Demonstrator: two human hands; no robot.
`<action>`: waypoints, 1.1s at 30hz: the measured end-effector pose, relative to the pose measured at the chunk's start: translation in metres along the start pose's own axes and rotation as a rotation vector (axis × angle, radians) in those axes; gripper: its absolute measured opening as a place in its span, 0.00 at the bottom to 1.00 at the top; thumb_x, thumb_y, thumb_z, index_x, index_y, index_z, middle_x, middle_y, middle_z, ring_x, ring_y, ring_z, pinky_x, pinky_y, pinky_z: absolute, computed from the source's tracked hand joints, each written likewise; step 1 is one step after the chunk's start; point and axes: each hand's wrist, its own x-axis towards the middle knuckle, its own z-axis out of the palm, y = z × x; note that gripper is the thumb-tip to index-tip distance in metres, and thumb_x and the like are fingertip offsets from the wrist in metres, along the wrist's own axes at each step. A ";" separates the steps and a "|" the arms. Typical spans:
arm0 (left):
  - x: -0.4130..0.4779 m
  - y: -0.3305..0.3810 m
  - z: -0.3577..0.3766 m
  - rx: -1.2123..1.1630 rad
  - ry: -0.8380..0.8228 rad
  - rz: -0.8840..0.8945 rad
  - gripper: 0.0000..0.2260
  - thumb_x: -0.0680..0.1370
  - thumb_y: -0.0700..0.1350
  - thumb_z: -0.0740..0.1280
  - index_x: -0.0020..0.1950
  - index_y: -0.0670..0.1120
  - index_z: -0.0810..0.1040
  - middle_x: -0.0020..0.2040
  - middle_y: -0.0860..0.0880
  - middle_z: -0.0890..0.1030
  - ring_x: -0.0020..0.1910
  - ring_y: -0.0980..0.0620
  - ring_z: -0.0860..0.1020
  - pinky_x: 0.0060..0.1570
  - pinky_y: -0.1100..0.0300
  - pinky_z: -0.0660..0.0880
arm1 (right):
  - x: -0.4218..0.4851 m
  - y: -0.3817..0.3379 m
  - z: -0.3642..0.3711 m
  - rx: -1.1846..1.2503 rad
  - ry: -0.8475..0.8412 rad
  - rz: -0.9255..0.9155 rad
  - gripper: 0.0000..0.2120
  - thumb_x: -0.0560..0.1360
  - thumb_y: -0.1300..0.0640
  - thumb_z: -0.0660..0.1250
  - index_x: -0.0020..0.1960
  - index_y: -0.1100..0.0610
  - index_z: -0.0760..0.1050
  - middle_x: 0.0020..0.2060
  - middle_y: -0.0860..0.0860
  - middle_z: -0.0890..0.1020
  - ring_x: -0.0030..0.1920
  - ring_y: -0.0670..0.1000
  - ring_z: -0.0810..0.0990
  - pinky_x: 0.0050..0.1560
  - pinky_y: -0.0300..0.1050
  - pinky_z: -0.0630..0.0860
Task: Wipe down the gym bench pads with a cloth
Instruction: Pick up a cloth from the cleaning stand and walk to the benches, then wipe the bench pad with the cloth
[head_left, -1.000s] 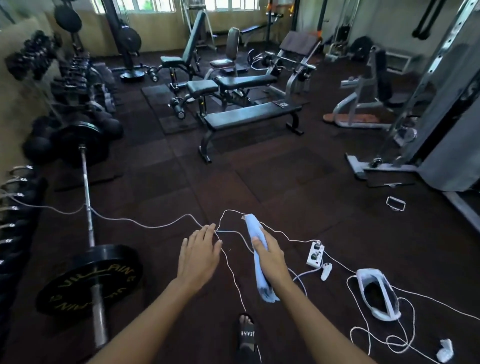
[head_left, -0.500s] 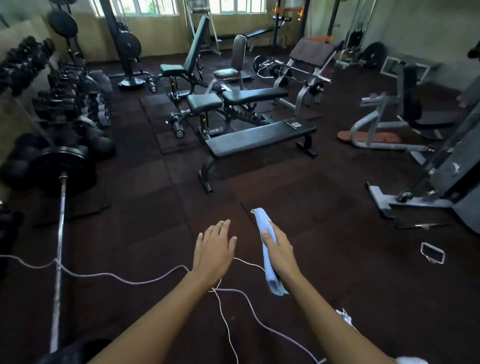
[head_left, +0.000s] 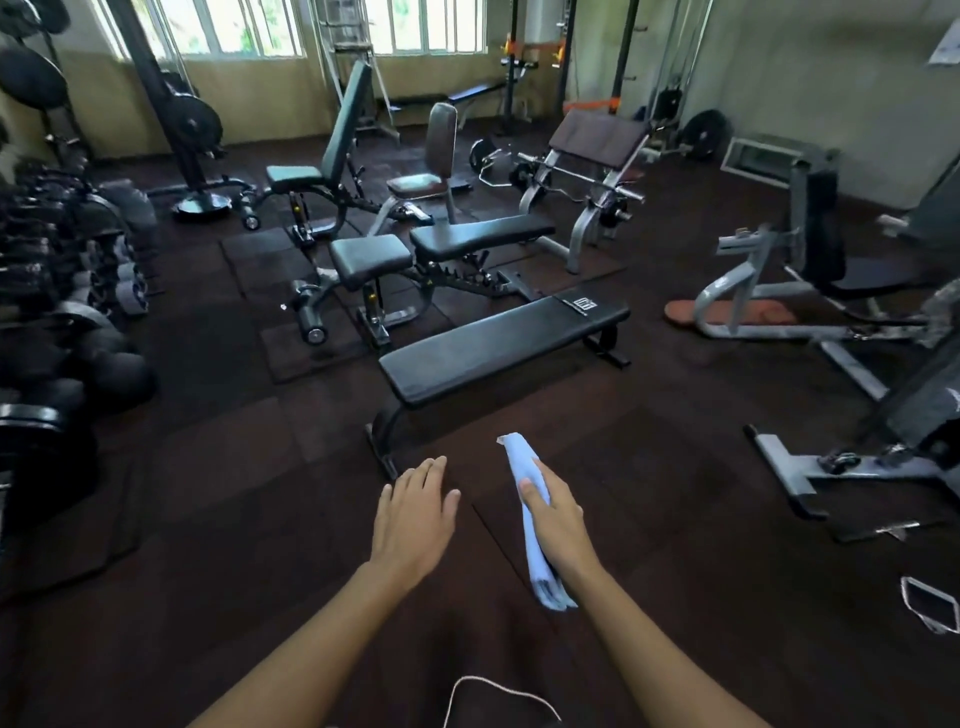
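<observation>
**Nearly at the first pad, cloth in hand**

Low in the middle of the frame, the right hand grips a light-blue cloth rolled into a soft tube. The thumb lies across it, and both ends poke out past the hand. Just to its left, the left hand is spread flat, palm down with straight fingers, holding nothing. Both hover over the floor, apart from any pad.

The step in hand looks like the approach to the flat bench pad. It runs slantwise across the centre of the frame, its near end just above the hands. To do the wipe well, I would open the roll and refold it flat so a broad face meets the upholstery. Long overlapping strokes down the length should follow, finishing along the rounded edges.

The pad is a long black rectangle with rounded corners, smooth and faintly glossy, with a small white label at its far end. It should wipe easily. Behind it, the adjustable bench has a short seat pad and a longer back pad in the same dark covering. The gap between them is a likely spot for grime. The floor is dull, dark rubber tile. A thin white cord loops at the bottom edge, worth stepping clear of.
</observation>
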 end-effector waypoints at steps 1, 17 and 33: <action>0.027 -0.001 0.001 0.004 0.000 0.008 0.24 0.83 0.54 0.54 0.78 0.50 0.59 0.76 0.53 0.65 0.75 0.51 0.63 0.74 0.48 0.60 | 0.024 -0.003 0.003 0.000 0.000 0.014 0.20 0.82 0.48 0.57 0.73 0.46 0.67 0.65 0.40 0.72 0.69 0.49 0.64 0.62 0.43 0.60; 0.431 -0.048 0.063 -0.082 -0.025 -0.297 0.24 0.83 0.53 0.56 0.78 0.48 0.60 0.76 0.51 0.65 0.75 0.52 0.63 0.73 0.51 0.61 | 0.469 -0.056 0.069 -0.138 -0.241 0.039 0.14 0.82 0.54 0.57 0.66 0.49 0.73 0.56 0.39 0.76 0.55 0.36 0.70 0.69 0.47 0.54; 0.701 -0.262 0.284 -0.192 -0.188 -0.529 0.23 0.83 0.50 0.56 0.78 0.48 0.58 0.78 0.50 0.61 0.77 0.52 0.58 0.75 0.53 0.59 | 0.799 0.123 0.303 -0.581 -0.425 -0.026 0.20 0.83 0.50 0.56 0.74 0.48 0.64 0.75 0.45 0.63 0.68 0.50 0.63 0.61 0.37 0.53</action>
